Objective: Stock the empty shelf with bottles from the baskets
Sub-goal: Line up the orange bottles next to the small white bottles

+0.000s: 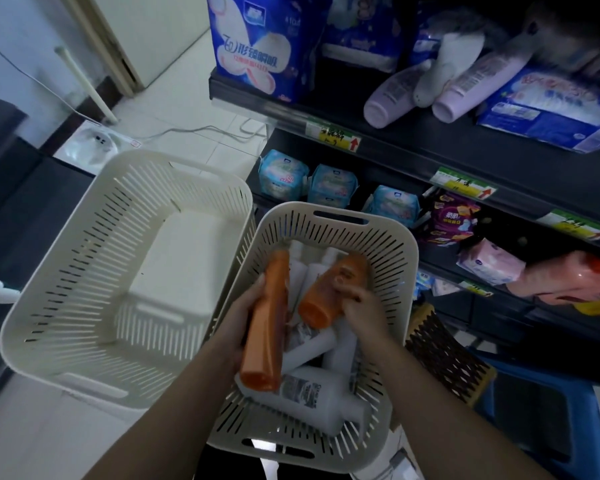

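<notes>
Two cream slatted baskets stand on the floor before a dark shelf unit. The right basket (388, 251) holds several white bottles (312, 393). My left hand (246, 306) grips a long orange bottle (267, 323) above that basket. My right hand (361, 303) grips a second, shorter orange bottle (329, 292) beside it. The left basket (84, 258) has nothing in it. On the upper shelf (465, 157) lie two lilac bottles (392, 98) and a white one on their sides.
Blue sanitary-pad packs (257, 43) fill the top shelf's left part. Lower shelves carry small blue, purple and pink packs (451, 216). A brown slatted crate (444, 358) and a blue bin (568, 410) stand at the right. White cables cross the tiled floor (194, 133).
</notes>
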`<action>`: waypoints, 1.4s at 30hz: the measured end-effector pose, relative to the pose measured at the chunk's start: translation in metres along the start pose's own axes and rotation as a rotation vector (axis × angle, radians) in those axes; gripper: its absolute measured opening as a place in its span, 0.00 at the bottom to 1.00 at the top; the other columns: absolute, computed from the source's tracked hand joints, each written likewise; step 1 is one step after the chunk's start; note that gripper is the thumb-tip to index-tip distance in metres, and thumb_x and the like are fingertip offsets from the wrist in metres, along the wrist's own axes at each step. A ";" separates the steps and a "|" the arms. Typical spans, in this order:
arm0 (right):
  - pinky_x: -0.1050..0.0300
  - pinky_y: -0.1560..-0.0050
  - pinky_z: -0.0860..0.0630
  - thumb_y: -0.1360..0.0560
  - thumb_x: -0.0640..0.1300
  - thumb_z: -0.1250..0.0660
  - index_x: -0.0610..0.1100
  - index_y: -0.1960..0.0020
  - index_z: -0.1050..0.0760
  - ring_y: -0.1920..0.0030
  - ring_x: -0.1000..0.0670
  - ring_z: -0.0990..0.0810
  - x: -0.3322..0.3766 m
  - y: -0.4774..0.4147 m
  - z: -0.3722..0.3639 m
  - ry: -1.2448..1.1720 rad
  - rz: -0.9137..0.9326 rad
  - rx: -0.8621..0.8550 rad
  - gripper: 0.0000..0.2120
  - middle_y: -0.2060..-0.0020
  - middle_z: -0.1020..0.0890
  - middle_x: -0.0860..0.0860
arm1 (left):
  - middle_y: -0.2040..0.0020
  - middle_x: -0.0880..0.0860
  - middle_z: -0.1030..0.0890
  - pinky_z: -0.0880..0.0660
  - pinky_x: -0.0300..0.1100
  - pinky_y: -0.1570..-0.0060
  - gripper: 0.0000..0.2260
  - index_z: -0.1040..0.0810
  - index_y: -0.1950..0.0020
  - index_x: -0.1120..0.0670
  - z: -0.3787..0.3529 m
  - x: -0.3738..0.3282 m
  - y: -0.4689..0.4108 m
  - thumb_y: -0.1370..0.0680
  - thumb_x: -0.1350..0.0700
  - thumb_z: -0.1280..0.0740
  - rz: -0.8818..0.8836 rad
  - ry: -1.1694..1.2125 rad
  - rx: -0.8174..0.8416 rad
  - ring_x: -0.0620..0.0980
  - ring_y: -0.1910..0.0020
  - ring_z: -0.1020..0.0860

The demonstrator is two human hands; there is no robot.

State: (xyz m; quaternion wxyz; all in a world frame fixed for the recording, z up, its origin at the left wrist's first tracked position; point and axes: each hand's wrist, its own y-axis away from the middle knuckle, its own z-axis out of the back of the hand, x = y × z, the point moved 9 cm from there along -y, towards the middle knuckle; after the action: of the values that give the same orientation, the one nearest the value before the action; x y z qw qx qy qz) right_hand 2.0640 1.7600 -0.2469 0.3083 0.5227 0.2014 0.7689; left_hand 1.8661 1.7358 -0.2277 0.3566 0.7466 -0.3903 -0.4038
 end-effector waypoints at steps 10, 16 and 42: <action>0.43 0.38 0.24 0.34 0.38 0.21 0.41 0.44 0.28 0.43 0.42 0.21 -0.010 -0.046 -0.014 -0.325 -0.363 -0.075 0.23 0.46 0.22 0.44 | 0.57 0.61 0.18 0.21 0.49 0.58 0.37 0.23 0.43 0.63 0.002 0.002 0.007 0.48 0.49 0.20 -0.027 -0.015 0.166 0.57 0.61 0.19; 0.44 0.46 0.22 0.41 0.35 0.21 0.37 0.40 0.25 0.50 0.40 0.21 -0.011 -0.037 -0.014 -0.399 -0.429 -0.002 0.30 0.47 0.20 0.41 | 0.53 0.61 0.17 0.20 0.47 0.56 0.25 0.21 0.44 0.61 0.003 -0.005 0.023 0.34 0.47 0.27 -0.088 -0.124 0.060 0.56 0.59 0.19; 0.55 0.61 0.20 0.33 0.31 0.26 0.44 0.51 0.25 0.64 0.49 0.17 0.273 0.267 -0.268 -0.410 0.437 0.592 0.16 0.59 0.16 0.46 | 0.56 0.59 0.16 0.19 0.46 0.60 0.16 0.21 0.46 0.60 0.235 -0.133 0.362 0.29 0.52 0.29 -0.768 0.034 -0.245 0.54 0.62 0.17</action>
State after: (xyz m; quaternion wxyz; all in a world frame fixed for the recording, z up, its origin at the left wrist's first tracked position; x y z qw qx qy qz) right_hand 1.6735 1.7555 0.0075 0.0080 0.7613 0.2325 0.6052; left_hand 1.5031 1.6411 0.0241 0.2724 0.7967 -0.0259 -0.5389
